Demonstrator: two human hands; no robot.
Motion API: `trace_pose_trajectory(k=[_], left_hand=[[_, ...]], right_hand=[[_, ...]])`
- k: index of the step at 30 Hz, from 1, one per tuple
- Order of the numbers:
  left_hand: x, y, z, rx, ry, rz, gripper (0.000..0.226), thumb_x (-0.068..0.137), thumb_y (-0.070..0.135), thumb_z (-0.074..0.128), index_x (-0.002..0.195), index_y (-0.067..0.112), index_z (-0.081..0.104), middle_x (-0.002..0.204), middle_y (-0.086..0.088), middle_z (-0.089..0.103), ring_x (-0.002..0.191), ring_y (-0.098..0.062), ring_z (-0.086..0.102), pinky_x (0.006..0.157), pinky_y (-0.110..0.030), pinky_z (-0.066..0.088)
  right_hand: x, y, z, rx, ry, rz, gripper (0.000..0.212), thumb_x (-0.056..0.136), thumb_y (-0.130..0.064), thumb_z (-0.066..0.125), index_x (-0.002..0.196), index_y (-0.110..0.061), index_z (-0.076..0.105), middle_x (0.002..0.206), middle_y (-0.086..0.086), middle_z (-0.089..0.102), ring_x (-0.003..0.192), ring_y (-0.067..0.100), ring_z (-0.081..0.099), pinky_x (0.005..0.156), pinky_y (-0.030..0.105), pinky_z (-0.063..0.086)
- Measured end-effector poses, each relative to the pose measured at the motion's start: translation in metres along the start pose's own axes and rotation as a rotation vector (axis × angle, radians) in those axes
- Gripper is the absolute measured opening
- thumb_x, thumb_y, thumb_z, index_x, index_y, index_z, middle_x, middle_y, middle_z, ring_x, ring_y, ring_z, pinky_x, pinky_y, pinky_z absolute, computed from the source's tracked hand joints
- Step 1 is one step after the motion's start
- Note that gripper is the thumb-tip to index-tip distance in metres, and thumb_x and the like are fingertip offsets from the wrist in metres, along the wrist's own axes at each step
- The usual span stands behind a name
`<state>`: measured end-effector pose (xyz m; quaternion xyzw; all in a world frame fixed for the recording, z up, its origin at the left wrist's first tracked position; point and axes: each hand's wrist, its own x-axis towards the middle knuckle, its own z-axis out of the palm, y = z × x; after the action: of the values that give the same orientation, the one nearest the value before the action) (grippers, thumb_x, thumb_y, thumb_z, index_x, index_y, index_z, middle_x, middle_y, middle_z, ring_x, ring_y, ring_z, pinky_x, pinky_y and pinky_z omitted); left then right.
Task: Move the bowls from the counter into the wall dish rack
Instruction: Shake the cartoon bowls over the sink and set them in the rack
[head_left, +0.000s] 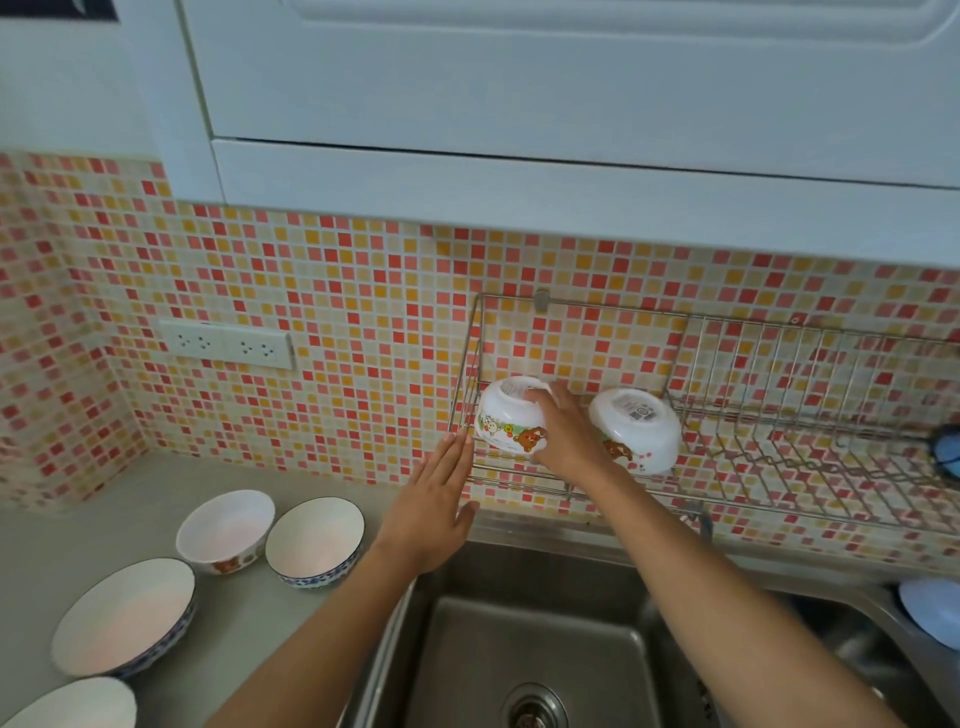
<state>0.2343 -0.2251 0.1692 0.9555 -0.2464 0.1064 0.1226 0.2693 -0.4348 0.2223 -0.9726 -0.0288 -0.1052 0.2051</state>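
- Near left, on the grey counter (62, 545): four bowls not yet moved — a white rim at the bottom edge (72, 704), a wide blue-patterned bowl (122, 616), then farther back a bear-print bowl (224, 530) and a blue-rimmed bowl (314, 540), all upright and empty.
- Near centre: steel sink (519, 649) with its drain (532, 709), directly under both forearms; nothing seen inside the basin.
- Near right: pale blue dish (930, 613) beside the sink, well apart from the work.
- Midway: left hand (434, 512) flat and spread, fingers released and holding nothing, fingertips just beside the rack's left front corner.
- A little farther: right hand (563, 436) clasped around the left rack bowl (511, 415), upside down with foot up, seated on the wall dish rack (753, 467); grip judged not yet let go.
- Just right of that hand: second inverted bowl (636, 431), tilted on the rack wires, apparently already placed.
- Progress judged at about a third: two in the rack, four left on the counter.
- Far right: slotted section of the rack open; a blue object (948, 452) at its end, too cut off to identify.
- Far left: wall sockets (228, 345) on the mosaic tiles (337, 312); white cabinet (519, 130) overhanging the rack, likely limiting headroom for lifting bowls in.
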Motion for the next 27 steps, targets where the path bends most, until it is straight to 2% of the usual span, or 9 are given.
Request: trace_pose_trajectory(k=[4, 9, 12, 14, 16, 19, 22, 24, 27], left_hand=[[-0.001, -0.001, 0.002, -0.007, 0.009, 0.008, 0.070, 0.097, 0.049, 0.029, 0.147, 0.028, -0.017, 0.151, 0.016, -0.024, 0.137, -0.005, -0.028, 0.113, -0.030, -0.011], [-0.001, 0.001, 0.001, -0.014, -0.004, 0.005, 0.072, 0.097, 0.049, 0.031, 0.147, 0.028, -0.016, 0.152, 0.015, -0.022, 0.139, -0.007, -0.026, 0.113, -0.031, -0.010], [0.000, 0.003, 0.000, 0.026, -0.028, -0.008, 0.069, 0.096, 0.051, 0.020, 0.148, 0.025, -0.016, 0.153, 0.012, -0.023, 0.140, -0.009, -0.026, 0.118, -0.037, -0.009], [0.001, 0.008, -0.002, 0.076, -0.018, -0.016, 0.069, 0.089, 0.055, 0.003, 0.148, 0.023, -0.017, 0.153, 0.009, -0.024, 0.140, -0.012, -0.027, 0.116, -0.038, -0.014], [0.003, 0.017, -0.004, 0.096, -0.006, 0.019, 0.072, 0.085, 0.054, -0.006, 0.149, 0.022, -0.015, 0.154, 0.006, -0.022, 0.140, -0.013, -0.027, 0.112, -0.036, -0.021], [0.018, 0.037, -0.010, 0.047, -0.005, 0.097, 0.067, 0.092, 0.055, -0.003, 0.149, 0.022, -0.011, 0.156, 0.003, -0.019, 0.141, -0.014, -0.024, 0.113, -0.035, -0.019], [0.044, 0.054, -0.012, 0.011, -0.053, 0.094, 0.066, 0.095, 0.056, 0.006, 0.149, 0.023, -0.012, 0.156, 0.001, -0.021, 0.143, -0.019, -0.020, 0.116, -0.039, -0.013], [0.058, 0.061, -0.008, 0.024, -0.080, 0.065, 0.069, 0.093, 0.060, 0.006, 0.149, 0.024, -0.015, 0.156, -0.001, -0.023, 0.144, -0.023, -0.018, 0.115, -0.040, -0.012], [0.072, 0.064, -0.002, 0.024, -0.106, 0.002, 0.072, 0.091, 0.062, 0.007, 0.147, 0.025, -0.019, 0.155, -0.004, -0.027, 0.144, -0.031, -0.017, 0.115, -0.045, -0.009]], right_hand=[[0.000, 0.004, 0.002, 0.100, -0.012, 0.041, 0.082, 0.075, 0.000, 0.076, 0.144, -0.024, 0.037, 0.161, 0.003, 0.016, 0.146, 0.026, 0.020, 0.114, 0.037, 0.030], [-0.002, 0.007, 0.003, 0.172, -0.002, 0.055, 0.072, 0.079, 0.001, 0.069, 0.142, -0.021, 0.043, 0.156, 0.002, 0.025, 0.139, 0.025, 0.033, 0.109, 0.034, 0.034], [-0.007, 0.006, 0.002, 0.127, 0.022, 0.044, 0.064, 0.089, -0.018, 0.065, 0.147, -0.023, 0.038, 0.161, 0.001, 0.021, 0.145, 0.024, 0.025, 0.115, 0.038, 0.028], [-0.014, 0.007, 0.000, 0.060, 0.095, 0.035, 0.062, 0.093, -0.032, 0.059, 0.149, -0.025, 0.034, 0.162, 0.000, 0.020, 0.148, 0.023, 0.020, 0.116, 0.043, 0.025], [-0.024, 0.015, -0.003, -0.031, 0.182, 0.033, 0.062, 0.096, -0.042, 0.052, 0.151, -0.025, 0.029, 0.162, 0.002, 0.020, 0.150, 0.024, 0.014, 0.119, 0.045, 0.019], [-0.038, 0.034, -0.005, -0.188, 0.220, 0.093, 0.067, 0.098, -0.058, 0.031, 0.153, -0.021, 0.023, 0.163, 0.006, 0.014, 0.151, 0.025, 0.005, 0.121, 0.045, 0.006], [-0.052, 0.056, -0.006, -0.395, 0.199, 0.158, 0.080, 0.093, -0.066, 0.004, 0.155, -0.018, 0.019, 0.163, 0.008, 0.013, 0.151, 0.026, 0.005, 0.122, 0.050, 0.007], [-0.061, 0.069, -0.009, -0.424, 0.190, 0.207, 0.085, 0.090, -0.069, -0.001, 0.154, -0.017, 0.018, 0.163, 0.009, 0.013, 0.151, 0.027, 0.007, 0.121, 0.052, 0.008], [-0.069, 0.082, -0.017, -0.395, 0.131, 0.251, 0.092, 0.086, -0.075, -0.002, 0.156, -0.017, 0.009, 0.164, 0.009, 0.003, 0.151, 0.028, 0.000, 0.122, 0.048, 0.003]])
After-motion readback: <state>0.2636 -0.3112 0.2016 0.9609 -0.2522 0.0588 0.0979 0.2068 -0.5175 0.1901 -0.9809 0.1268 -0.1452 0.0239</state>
